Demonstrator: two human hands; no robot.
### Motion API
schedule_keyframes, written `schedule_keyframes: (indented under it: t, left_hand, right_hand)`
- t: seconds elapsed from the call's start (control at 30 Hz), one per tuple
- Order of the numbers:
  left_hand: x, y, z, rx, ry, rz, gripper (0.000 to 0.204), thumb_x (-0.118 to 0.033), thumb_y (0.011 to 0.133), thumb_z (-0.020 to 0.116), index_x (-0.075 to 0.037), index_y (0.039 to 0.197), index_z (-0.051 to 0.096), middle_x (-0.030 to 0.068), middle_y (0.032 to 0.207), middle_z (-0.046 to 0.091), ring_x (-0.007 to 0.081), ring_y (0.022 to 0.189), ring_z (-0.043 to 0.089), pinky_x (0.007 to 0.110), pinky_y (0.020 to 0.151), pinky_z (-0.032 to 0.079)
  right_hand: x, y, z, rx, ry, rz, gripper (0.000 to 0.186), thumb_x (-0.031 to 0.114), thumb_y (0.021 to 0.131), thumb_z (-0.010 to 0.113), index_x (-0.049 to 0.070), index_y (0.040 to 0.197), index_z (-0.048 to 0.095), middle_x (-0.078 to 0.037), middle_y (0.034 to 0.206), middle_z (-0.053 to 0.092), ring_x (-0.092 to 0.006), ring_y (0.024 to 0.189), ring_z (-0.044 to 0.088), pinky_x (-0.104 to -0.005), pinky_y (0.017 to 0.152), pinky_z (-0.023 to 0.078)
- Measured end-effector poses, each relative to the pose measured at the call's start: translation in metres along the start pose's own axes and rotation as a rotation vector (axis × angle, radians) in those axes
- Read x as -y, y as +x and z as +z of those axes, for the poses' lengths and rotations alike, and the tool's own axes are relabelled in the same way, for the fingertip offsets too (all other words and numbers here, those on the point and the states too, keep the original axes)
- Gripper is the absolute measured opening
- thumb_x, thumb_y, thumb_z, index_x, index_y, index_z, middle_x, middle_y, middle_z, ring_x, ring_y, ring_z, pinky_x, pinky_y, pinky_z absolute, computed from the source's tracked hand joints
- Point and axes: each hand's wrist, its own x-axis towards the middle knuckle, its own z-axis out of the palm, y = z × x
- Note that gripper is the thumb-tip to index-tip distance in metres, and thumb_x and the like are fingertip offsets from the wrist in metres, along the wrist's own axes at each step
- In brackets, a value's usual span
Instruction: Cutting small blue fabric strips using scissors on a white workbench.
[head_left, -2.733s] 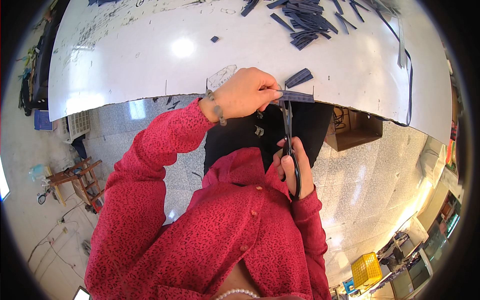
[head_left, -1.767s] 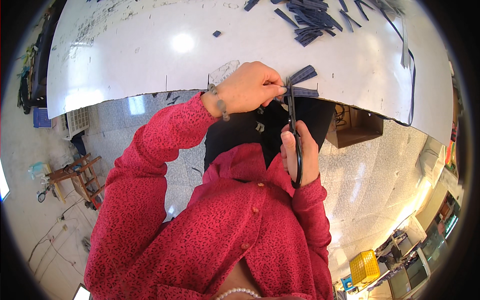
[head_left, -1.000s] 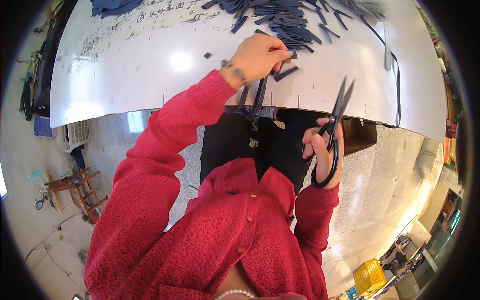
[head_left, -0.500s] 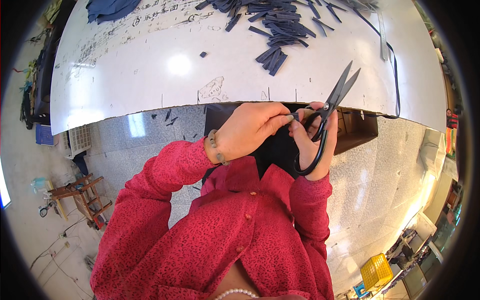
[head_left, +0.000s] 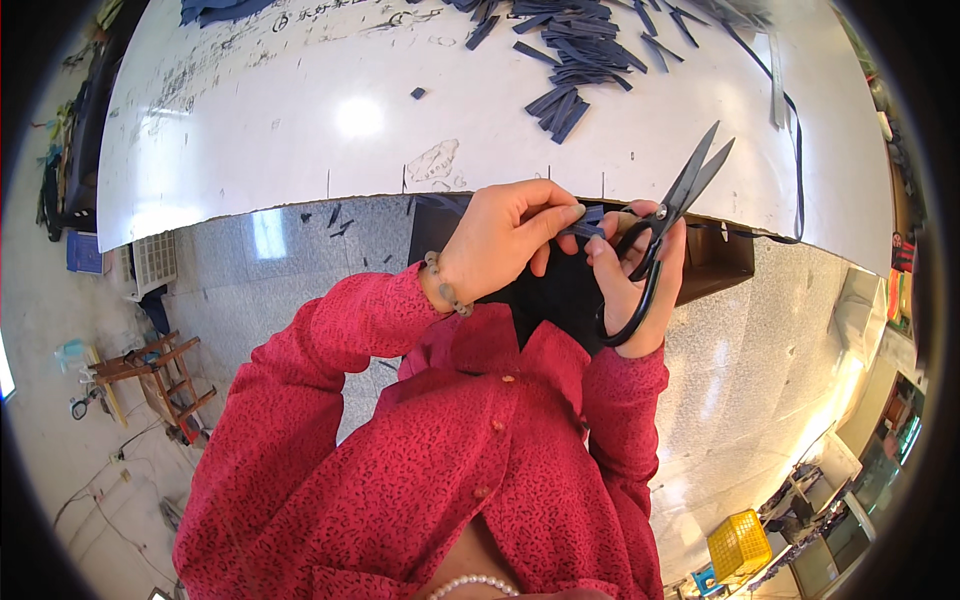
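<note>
left hand point(head_left: 503, 236) pinching dark strips point(head_left: 585, 229) | right hand point(head_left: 622, 285) touching them, gripping scissors point(head_left: 690, 185) at two o'clock | apparently done: pile point(head_left: 580, 48) at one o'clock; remaining: held strips

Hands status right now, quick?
Left hand: closed, pinching navy cloth between thumb and finger.
Right hand: closed, holding scissors, blades parted; seemingly gripping the cloth's other end too.
</note>
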Motion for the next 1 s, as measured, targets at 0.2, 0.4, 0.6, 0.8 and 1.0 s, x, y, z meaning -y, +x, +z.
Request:
schedule_keyframes:
  t: [0.2, 0.4, 0.6, 0.8, 1.0]
  left_hand:
    - [0.008, 0.003, -0.002, -0.029, -0.051, -0.006, 0.016, -0.010, 0.095, 0.055, 0.001, 0.102, 0.064, 0.0035, 0.078, 0.065, 0.0061, 0.055, 0.058, 0.017, 0.045, 0.042]
    - [-0.001, -0.005, 0.000, 0.078, 0.014, 0.004, 0.016, -0.011, 0.094, 0.056, 0.001, 0.100, 0.065, 0.0023, 0.075, 0.065, 0.0067, 0.052, 0.057, 0.020, 0.048, 0.044]
    - [0.000, -0.008, -0.002, 0.096, 0.088, 0.081, 0.016, -0.011, 0.094, 0.056, 0.000, 0.102, 0.063, 0.0040, 0.075, 0.065, 0.0070, 0.058, 0.060, 0.022, 0.052, 0.046]
    - [0.004, -0.009, -0.001, 0.061, 0.248, 0.280, 0.018, -0.002, 0.090, 0.060, 0.002, 0.107, 0.061, 0.0044, 0.082, 0.064, 0.0063, 0.064, 0.058, 0.020, 0.059, 0.048]
    - [0.005, -0.011, -0.001, -0.017, 0.232, 0.296, 0.015, -0.003, 0.088, 0.060, -0.001, 0.103, 0.063, 0.0083, 0.082, 0.064, 0.0122, 0.059, 0.059, 0.025, 0.056, 0.047]
  right_hand:
    - [0.000, -0.003, 0.003, 0.056, -0.033, -0.106, 0.049, -0.012, 0.076, 0.060, 0.003, 0.118, 0.038, -0.007, 0.091, 0.056, -0.0131, 0.082, 0.058, -0.0249, 0.079, 0.047]
    - [0.006, -0.002, 0.007, 0.060, -0.084, -0.127, 0.048, -0.014, 0.078, 0.060, 0.003, 0.118, 0.037, -0.008, 0.091, 0.055, -0.0125, 0.078, 0.058, -0.0244, 0.073, 0.048]
    - [0.003, -0.002, 0.007, 0.007, -0.199, -0.238, 0.048, -0.013, 0.078, 0.060, 0.002, 0.118, 0.037, -0.008, 0.090, 0.055, -0.0121, 0.078, 0.058, -0.0240, 0.073, 0.048]
    - [0.001, -0.002, 0.006, -0.020, -0.208, -0.242, 0.049, -0.012, 0.078, 0.061, 0.003, 0.118, 0.038, -0.008, 0.091, 0.055, -0.0120, 0.080, 0.058, -0.0242, 0.073, 0.048]
    - [0.005, -0.001, 0.008, -0.061, -0.195, -0.201, 0.051, -0.011, 0.077, 0.064, 0.002, 0.119, 0.037, -0.010, 0.091, 0.058, -0.0126, 0.081, 0.058, -0.0236, 0.073, 0.048]
